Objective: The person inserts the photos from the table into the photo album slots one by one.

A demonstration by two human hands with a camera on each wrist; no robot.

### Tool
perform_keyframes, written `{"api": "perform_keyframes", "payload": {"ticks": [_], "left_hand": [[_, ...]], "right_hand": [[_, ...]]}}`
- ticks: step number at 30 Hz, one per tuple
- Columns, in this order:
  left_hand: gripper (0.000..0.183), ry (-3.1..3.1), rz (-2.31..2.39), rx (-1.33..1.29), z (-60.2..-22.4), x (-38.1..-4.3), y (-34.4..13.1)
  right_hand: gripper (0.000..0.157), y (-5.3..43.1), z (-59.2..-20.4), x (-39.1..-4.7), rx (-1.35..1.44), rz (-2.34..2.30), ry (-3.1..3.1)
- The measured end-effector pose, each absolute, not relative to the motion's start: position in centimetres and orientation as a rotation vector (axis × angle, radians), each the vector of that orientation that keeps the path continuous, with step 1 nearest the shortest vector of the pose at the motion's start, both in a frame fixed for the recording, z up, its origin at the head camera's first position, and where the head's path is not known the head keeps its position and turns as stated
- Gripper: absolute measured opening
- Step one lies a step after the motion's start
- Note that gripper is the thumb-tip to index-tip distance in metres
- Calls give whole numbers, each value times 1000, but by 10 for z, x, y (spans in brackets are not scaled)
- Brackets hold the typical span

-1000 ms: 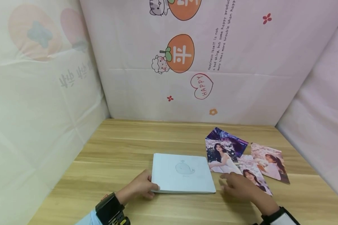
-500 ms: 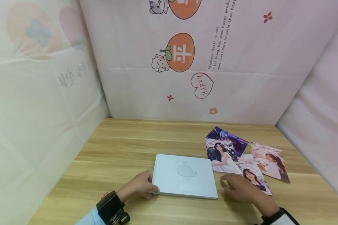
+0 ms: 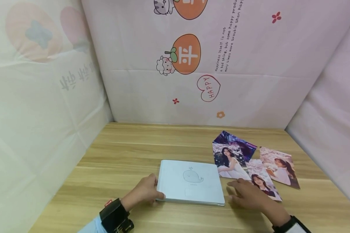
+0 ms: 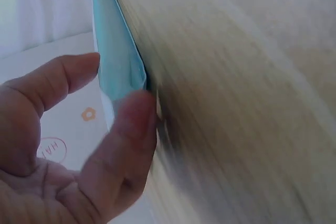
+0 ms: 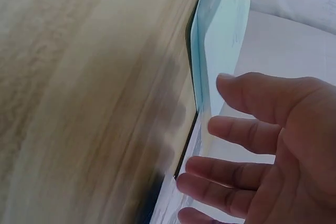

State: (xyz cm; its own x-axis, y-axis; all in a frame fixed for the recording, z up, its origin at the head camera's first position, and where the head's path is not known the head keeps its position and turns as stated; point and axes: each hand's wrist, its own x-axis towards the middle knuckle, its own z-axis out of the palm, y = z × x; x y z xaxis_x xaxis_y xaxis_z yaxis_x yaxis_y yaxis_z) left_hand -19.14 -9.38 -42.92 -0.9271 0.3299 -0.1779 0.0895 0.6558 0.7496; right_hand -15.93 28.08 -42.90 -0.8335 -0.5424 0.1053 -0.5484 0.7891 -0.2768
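Observation:
A pale blue photo album (image 3: 175, 181) with a whale drawn on its cover lies flat on the wooden table. At its near left corner, my left hand (image 3: 147, 191) pinches the edge, thumb along the front and fingers at the left side. The left wrist view shows the thumb (image 4: 139, 116) against the album's corner. My right hand (image 3: 246, 194) is just beyond the album's right edge, fingers loosely extended and holding nothing. It partly covers a photo (image 3: 265, 187) of a person in dark clothes.
Several more photos lie at the right: one with a white dress (image 3: 230, 161), a purple one (image 3: 245, 147) partly beneath it, and a pink blossom one (image 3: 281, 168). Printed white cloth (image 3: 140, 97) walls the back and both sides of the table.
The album has turned slightly clockwise, its near right corner shifting toward me. A small rectangle now shows below the whale. My left hand keeps its pinch; my right hand has hardly moved.

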Motion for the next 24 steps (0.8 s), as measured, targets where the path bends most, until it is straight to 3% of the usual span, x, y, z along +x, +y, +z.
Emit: {"api": "perform_keyframes", "payload": {"ticks": [5,11,15,24], "left_hand": [[65,2851,973,597,-432,-190,-90],[45,2888,819,1229,-433,-187,-85],[43,2890,540,1577,-436,-187,-83],[40,2860,271,1581,-441,-186,-79]], "right_hand": [[56,280,-431,-152,898,459,-2955],[67,281,-437,-145,866,476,-3007],[73,282,-440,-142,868,501,-3020],[73,275,-440,-140,814,557,-3145]]}}
